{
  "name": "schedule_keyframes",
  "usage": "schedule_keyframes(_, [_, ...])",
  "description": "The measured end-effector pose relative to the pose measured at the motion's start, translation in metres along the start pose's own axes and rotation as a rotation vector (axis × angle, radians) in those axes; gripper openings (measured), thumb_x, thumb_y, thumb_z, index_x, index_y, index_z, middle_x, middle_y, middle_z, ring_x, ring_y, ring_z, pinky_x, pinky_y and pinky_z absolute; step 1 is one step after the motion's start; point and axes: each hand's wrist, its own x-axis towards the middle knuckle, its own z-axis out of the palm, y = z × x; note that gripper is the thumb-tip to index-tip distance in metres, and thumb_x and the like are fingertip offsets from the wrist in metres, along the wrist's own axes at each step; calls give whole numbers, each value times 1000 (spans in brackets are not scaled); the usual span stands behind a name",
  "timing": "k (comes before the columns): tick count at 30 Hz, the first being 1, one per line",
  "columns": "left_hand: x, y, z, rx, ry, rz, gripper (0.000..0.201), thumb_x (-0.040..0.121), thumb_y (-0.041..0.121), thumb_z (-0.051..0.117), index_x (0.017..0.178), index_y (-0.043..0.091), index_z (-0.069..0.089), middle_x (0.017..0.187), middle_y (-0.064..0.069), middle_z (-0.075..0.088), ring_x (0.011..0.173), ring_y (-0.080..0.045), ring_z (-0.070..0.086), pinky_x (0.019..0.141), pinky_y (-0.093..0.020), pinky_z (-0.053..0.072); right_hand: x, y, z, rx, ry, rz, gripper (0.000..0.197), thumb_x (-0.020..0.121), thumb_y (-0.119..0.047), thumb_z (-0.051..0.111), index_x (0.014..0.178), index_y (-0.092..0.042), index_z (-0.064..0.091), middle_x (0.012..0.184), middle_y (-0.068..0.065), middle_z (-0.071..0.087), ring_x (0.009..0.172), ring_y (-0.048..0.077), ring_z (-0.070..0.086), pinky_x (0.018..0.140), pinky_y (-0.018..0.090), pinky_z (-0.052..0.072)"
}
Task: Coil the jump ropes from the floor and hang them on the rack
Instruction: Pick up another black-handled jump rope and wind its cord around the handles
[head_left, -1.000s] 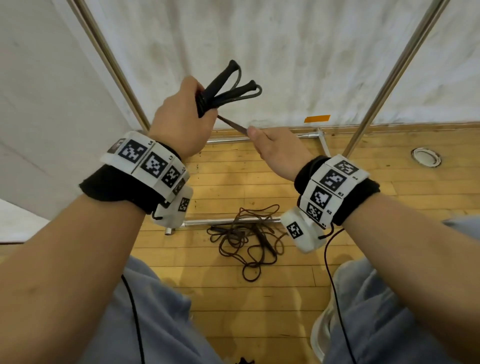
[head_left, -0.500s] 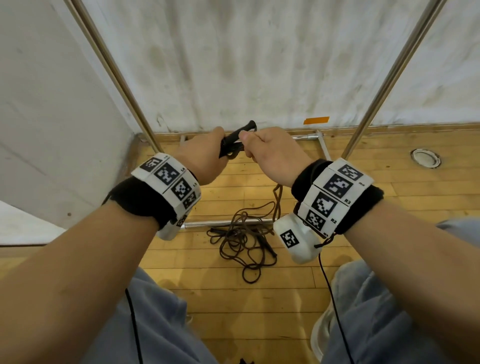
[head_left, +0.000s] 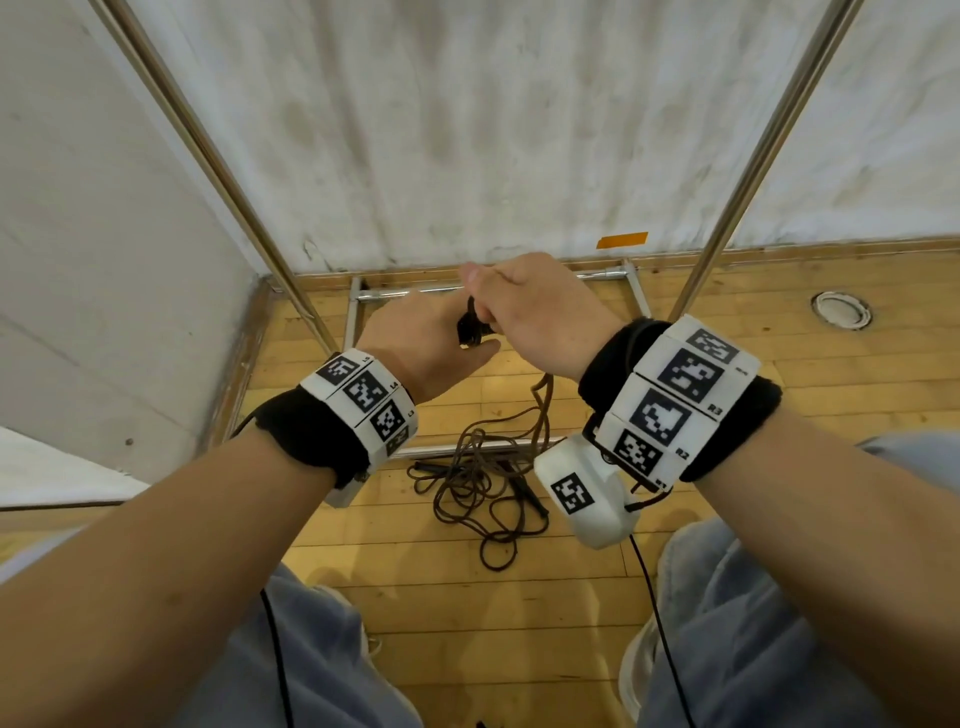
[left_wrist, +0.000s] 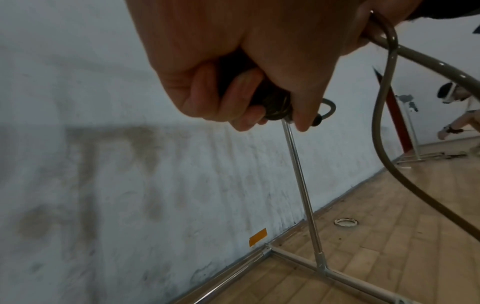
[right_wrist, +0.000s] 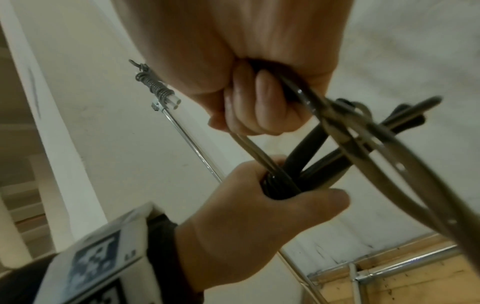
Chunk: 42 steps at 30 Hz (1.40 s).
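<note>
My left hand (head_left: 431, 343) grips the two black handles (right_wrist: 306, 164) of a jump rope together with wound turns of its brown cord. Close above it, my right hand (head_left: 524, 306) curls round the cord (right_wrist: 369, 144) beside the handles. From my hands the cord (head_left: 543, 405) hangs down to a tangled pile of rope (head_left: 483, 483) on the wooden floor. In the left wrist view the handles (left_wrist: 270, 102) sit inside my left fist (left_wrist: 233, 86). The rack's slanted chrome poles (head_left: 748, 171) rise on both sides of my hands.
The rack's base bars (head_left: 634, 291) lie on the floor against a white wall (head_left: 467, 130) with an orange tape mark (head_left: 622, 240). A round floor fitting (head_left: 840, 310) sits to the right. Another person (left_wrist: 459, 115) crouches far off. My knees (head_left: 753, 623) frame the bottom.
Both hands came down from chest height to lower in front of the wall. The right hand moved in over the left hand and the handles, which are now mostly hidden.
</note>
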Motion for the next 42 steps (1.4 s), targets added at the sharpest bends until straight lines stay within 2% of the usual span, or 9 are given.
schedule_keyframes(3, [3, -11, 3, -11, 18, -91, 7, 89, 39, 49, 92, 33, 51, 59, 13, 45, 51, -9, 46, 45, -23, 27, 1, 4, -8, 10, 0, 50, 44, 98, -38, 40, 62, -18, 57, 54, -5, 46, 36, 3, 37, 43, 14, 31])
schedule_keyframes(7, [7, -28, -7, 85, -10, -214, 24, 93, 39, 48, 110, 22, 51, 73, 7, 50, 54, -10, 40, 46, -25, 26, 6, 8, -24, -46, -19, 39, 36, 97, -36, 44, 70, -20, 62, 57, -1, 45, 46, 12, 43, 47, 20, 39])
schedule_keyframes(11, [1, -17, -6, 123, -46, -129, 20, 94, 42, 49, 107, 27, 51, 85, 5, 53, 65, -14, 44, 51, -26, 29, 15, 19, -30, -118, 173, 18, 39, 98, -31, 45, 79, -5, 67, 40, -11, 40, 37, 2, 40, 43, 9, 32])
schedule_keyframes(14, [-1, -11, -8, 80, -99, 0, 24, 93, 41, 52, 114, 29, 54, 99, 5, 55, 81, -14, 44, 63, -30, 35, 23, 27, -32, -187, 256, 21, 39, 97, -33, 46, 80, -6, 68, 50, -8, 43, 43, 5, 40, 42, 7, 31])
schedule_keyframes(20, [-7, -6, -35, -224, -68, 179, 15, 91, 33, 59, 102, 22, 59, 76, 14, 50, 71, -11, 49, 61, -24, 32, 29, 34, -47, -153, 173, 72, 38, 95, -44, 46, 68, -22, 63, 61, -3, 52, 54, 6, 47, 57, 22, 36])
schedule_keyframes(25, [-18, 6, -60, -400, 85, 125, 12, 82, 42, 55, 85, 30, 53, 59, 15, 48, 56, 1, 49, 52, -10, 32, 34, 36, -51, 114, 28, 104, 37, 94, -37, 50, 60, -24, 57, 57, -5, 43, 49, 10, 38, 53, 22, 35])
schedule_keyframes(29, [-20, 4, -66, -510, 150, 35, 22, 83, 40, 61, 97, 24, 57, 71, 9, 58, 65, -7, 55, 57, -23, 40, 35, 42, -34, 437, -59, 143, 28, 94, -23, 52, 68, -22, 61, 51, -8, 44, 39, 6, 31, 36, 16, 25])
schedule_keyframes(37, [-13, 5, -65, -610, 270, -93, 29, 82, 44, 54, 94, 18, 45, 68, 8, 53, 59, -9, 49, 52, -22, 38, 24, 33, 13, 358, -166, 163, 46, 97, -48, 36, 61, -21, 48, 49, -11, 40, 45, 10, 32, 47, 24, 34])
schedule_keyframes(42, [-10, 8, -65, -664, 273, -146, 21, 89, 33, 54, 105, 23, 44, 73, 3, 63, 64, -18, 61, 63, -38, 51, 18, 19, 31, 333, 1, 158, 54, 99, -46, 33, 53, -19, 45, 44, -10, 41, 41, 10, 34, 49, 27, 33])
